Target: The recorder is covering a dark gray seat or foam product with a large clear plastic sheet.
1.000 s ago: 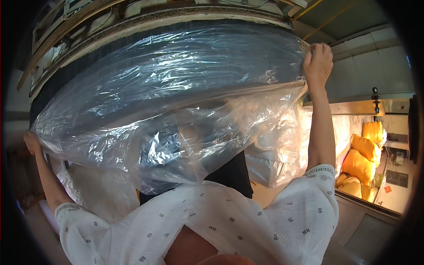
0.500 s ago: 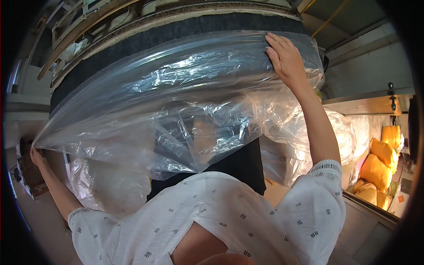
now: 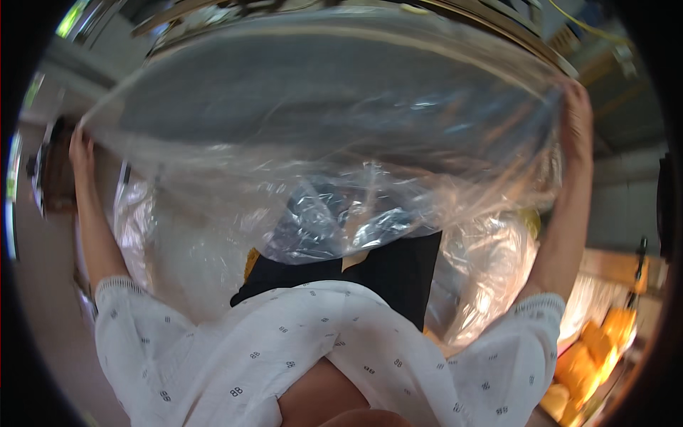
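A wide clear plastic sheet (image 3: 370, 135) is stretched between my two hands, its far edge raised across the view. My left hand (image 3: 82, 151) pinches its left corner, fingers closed. At the right end, my right hand (image 3: 578, 124) is closed on the sheet's edge, a little blurred by motion. Through the film shows a dark surface. The near part of the sheet hangs in shiny folds in front of my black trousers (image 3: 398, 267).
More crumpled clear plastic (image 3: 491, 267) hangs low on the right, with some at the left too. Beyond the sheet run wooden rails (image 3: 178, 14) of a frame. Yellow bundles (image 3: 594, 356) lie at the lower right. A dark brown object (image 3: 58, 167) stands at the far left.
Both hands have moved up, the right one also outward to the right, from lying flat on the sheet to gripping its edge. The sheet is lifted and pulled taut.
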